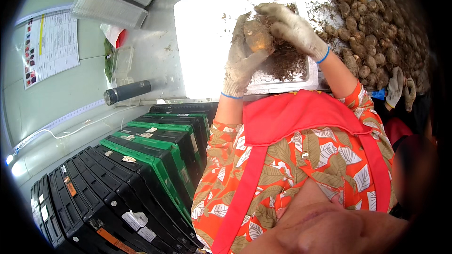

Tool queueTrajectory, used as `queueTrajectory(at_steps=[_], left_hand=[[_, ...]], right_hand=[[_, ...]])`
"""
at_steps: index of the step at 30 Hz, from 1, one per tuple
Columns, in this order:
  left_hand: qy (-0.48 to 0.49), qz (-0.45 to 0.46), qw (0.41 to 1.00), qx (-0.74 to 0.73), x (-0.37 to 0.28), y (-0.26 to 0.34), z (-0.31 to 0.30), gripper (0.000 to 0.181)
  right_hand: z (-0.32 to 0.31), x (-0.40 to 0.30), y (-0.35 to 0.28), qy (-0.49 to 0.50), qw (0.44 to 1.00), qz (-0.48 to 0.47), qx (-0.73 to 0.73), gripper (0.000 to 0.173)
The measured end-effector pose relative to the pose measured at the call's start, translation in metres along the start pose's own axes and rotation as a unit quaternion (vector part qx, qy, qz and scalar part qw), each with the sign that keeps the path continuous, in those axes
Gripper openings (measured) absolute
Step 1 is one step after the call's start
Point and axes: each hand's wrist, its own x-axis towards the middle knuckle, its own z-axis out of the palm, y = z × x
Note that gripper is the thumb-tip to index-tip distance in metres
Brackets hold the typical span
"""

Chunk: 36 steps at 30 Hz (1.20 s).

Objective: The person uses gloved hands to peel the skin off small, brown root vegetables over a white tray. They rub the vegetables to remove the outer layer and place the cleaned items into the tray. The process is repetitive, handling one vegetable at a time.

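Note:
Both my hands wear soiled pale knit gloves with blue cuff edges. My left hand (pixel 242 60) is closed around a brown taro-like root tuber (pixel 257 37), thumb across its lower end. My right hand (pixel 295 30) lies over the upper right of the tuber, fingers spread and curved; whether its fingertips press on the tuber is hard to tell. Both are above a white foam tray (pixel 201 42), whose left part is glaringly bright. Under my right hand, loose root fibres and dirt (pixel 284 63) lie heaped in the tray.
A large pile of soil-covered tubers (pixel 370 38) covers the right of the metal table (pixel 159 46). A dark bottle (pixel 127 91) lies at left near clear plastic containers (pixel 116 0). Black and green crates (pixel 141 155) stand below the table. A co-worker's gloved hands (pixel 399 88) are at far right.

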Motion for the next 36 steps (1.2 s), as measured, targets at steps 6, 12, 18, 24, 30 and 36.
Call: queueTrajectory(at_steps=[6, 12, 18, 24, 30, 36], left_hand=[[-0.052, 0.035, 0.991, 0.117, 0.006, -0.011, -0.008, 0.093], [-0.040, -0.036, 0.982, -0.182, -0.002, -0.001, -0.002, 0.090], [-0.053, -0.054, 0.941, -0.331, 0.001, -0.021, -0.011, 0.076], [-0.041, -0.138, 0.952, -0.271, 0.004, -0.038, -0.022, 0.068], [0.011, -0.102, 0.926, -0.363, -0.001, -0.020, -0.011, 0.064], [0.018, -0.138, 0.891, -0.432, 0.003, -0.031, -0.015, 0.078]], right_hand=[[0.026, -0.001, -0.006, 0.039, 0.995, 0.043, 0.084, 0.034], [-0.012, 0.019, 0.036, 0.135, 0.980, 0.121, 0.077, 0.037], [0.006, -0.010, -0.009, 0.018, 0.990, 0.079, 0.113, 0.045], [0.031, -0.006, -0.018, 0.048, 0.992, 0.035, 0.110, 0.032], [-0.002, 0.013, 0.041, 0.121, 0.985, 0.121, 0.009, 0.039], [0.016, -0.004, -0.018, 0.001, 0.987, 0.060, 0.152, 0.039]])
